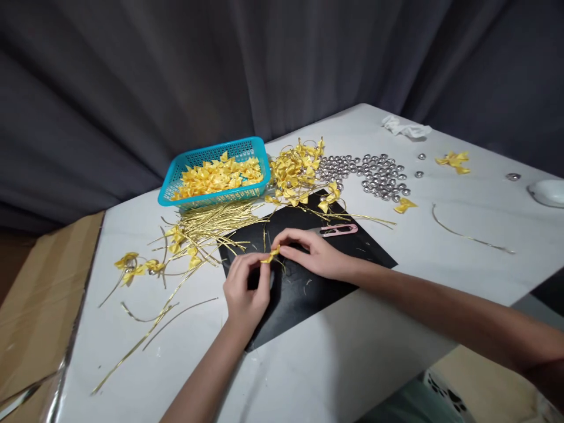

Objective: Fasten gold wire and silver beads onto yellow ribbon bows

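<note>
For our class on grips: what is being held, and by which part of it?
A yellow bow, pinched near its opposite ends: left hand at one, right hand at the other.

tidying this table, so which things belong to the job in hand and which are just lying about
Likely the job: held yellow bow, gold cords, blue basket of bows, silver pieces, pink snips, black mat
Probably lying about: white cloth, white object, cardboard
</note>
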Action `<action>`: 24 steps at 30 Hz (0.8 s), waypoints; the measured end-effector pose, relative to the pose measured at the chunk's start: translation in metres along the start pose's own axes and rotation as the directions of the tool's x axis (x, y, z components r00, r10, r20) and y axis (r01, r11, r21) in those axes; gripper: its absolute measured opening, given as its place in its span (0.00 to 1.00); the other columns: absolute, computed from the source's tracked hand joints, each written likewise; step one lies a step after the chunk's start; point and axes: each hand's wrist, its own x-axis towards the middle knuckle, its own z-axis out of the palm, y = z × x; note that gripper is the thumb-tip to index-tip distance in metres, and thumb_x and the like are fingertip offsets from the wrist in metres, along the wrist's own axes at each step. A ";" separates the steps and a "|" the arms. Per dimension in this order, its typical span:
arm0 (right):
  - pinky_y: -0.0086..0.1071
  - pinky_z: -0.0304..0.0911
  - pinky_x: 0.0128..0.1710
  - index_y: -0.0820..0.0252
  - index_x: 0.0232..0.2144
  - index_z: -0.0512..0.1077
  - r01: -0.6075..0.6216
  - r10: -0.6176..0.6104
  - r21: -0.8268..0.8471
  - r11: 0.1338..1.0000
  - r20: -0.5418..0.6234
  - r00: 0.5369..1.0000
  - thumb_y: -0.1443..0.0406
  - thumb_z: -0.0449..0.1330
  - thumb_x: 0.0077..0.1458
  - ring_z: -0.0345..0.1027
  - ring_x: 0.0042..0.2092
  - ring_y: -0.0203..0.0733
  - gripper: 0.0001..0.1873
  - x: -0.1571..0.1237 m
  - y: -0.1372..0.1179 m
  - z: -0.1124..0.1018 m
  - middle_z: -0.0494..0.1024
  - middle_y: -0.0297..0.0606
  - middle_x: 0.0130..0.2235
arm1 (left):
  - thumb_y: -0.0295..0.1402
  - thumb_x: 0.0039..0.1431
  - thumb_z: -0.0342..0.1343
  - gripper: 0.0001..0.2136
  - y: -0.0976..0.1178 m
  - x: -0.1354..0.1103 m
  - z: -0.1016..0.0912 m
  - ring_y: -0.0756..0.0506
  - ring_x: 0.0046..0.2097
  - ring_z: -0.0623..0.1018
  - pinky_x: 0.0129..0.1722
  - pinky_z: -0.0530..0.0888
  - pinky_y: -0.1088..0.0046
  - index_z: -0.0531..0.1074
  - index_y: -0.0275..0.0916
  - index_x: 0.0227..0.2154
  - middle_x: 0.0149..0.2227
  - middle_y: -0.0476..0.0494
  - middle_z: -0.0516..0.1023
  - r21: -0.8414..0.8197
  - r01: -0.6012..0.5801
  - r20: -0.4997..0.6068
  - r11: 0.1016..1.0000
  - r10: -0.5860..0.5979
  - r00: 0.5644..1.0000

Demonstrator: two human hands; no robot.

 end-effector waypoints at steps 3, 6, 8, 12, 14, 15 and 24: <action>0.29 0.64 0.36 0.64 0.35 0.69 0.074 -0.075 -0.109 0.991 0.001 0.997 0.67 0.55 0.54 0.68 0.34 0.35 0.07 -0.002 0.005 0.002 0.74 0.38 0.33 | 0.24 0.56 0.53 0.04 0.000 0.001 -0.002 0.49 0.33 0.73 0.32 0.72 0.74 0.69 0.37 0.33 0.31 0.46 0.73 -0.028 0.049 -0.002 0.998 -0.050 0.999; 0.28 0.64 0.34 0.63 0.33 0.70 0.155 -0.165 -0.235 0.959 -0.022 0.986 0.66 0.55 0.55 0.68 0.32 0.35 0.06 -0.006 0.008 0.006 0.76 0.38 0.31 | 0.24 0.55 0.54 0.04 0.002 0.003 -0.002 0.48 0.33 0.73 0.32 0.72 0.73 0.70 0.37 0.34 0.31 0.45 0.74 -0.021 0.009 0.039 1.000 -0.009 0.999; 0.28 0.64 0.34 0.63 0.32 0.70 0.203 -0.219 -0.278 0.939 -0.027 0.975 0.66 0.54 0.56 0.69 0.32 0.35 0.07 -0.007 0.008 0.008 0.76 0.39 0.31 | 0.24 0.55 0.54 0.04 0.003 0.003 -0.002 0.48 0.32 0.73 0.33 0.71 0.72 0.70 0.37 0.34 0.30 0.45 0.74 -0.017 -0.022 0.040 1.000 0.023 0.999; 0.28 0.64 0.32 0.64 0.31 0.70 0.261 -0.286 -0.311 0.914 -0.039 0.957 0.67 0.54 0.56 0.68 0.30 0.35 0.06 -0.008 0.007 0.008 0.75 0.39 0.29 | 0.22 0.55 0.54 0.05 0.002 0.002 -0.001 0.48 0.33 0.73 0.33 0.71 0.72 0.70 0.37 0.34 0.30 0.45 0.74 -0.005 -0.060 0.047 0.998 0.060 0.997; 0.28 0.64 0.30 0.64 0.31 0.70 0.267 -0.297 -0.314 0.911 -0.051 0.953 0.68 0.53 0.56 0.67 0.29 0.35 0.07 -0.009 0.006 0.008 0.74 0.39 0.28 | 0.22 0.56 0.53 0.05 0.001 0.002 0.000 0.48 0.33 0.73 0.33 0.71 0.72 0.70 0.37 0.34 0.31 0.45 0.74 0.002 -0.069 0.062 0.998 0.068 0.996; 0.28 0.63 0.30 0.64 0.31 0.70 0.269 -0.301 -0.313 0.911 -0.056 0.952 0.68 0.53 0.56 0.67 0.29 0.35 0.07 -0.010 0.005 0.008 0.74 0.39 0.28 | 0.22 0.56 0.53 0.05 0.001 0.002 0.000 0.48 0.33 0.73 0.33 0.71 0.72 0.69 0.37 0.34 0.31 0.45 0.74 0.006 -0.076 0.067 0.997 0.075 0.995; 0.28 0.63 0.31 0.64 0.32 0.68 0.367 -0.414 -0.429 0.826 -0.017 0.910 0.71 0.50 0.57 0.65 0.30 0.35 0.07 -0.011 0.006 0.008 0.73 0.40 0.28 | 0.23 0.55 0.55 0.05 0.002 0.003 0.001 0.49 0.32 0.74 0.34 0.71 0.72 0.70 0.37 0.34 0.31 0.46 0.75 -0.007 -0.058 0.056 0.998 0.058 0.997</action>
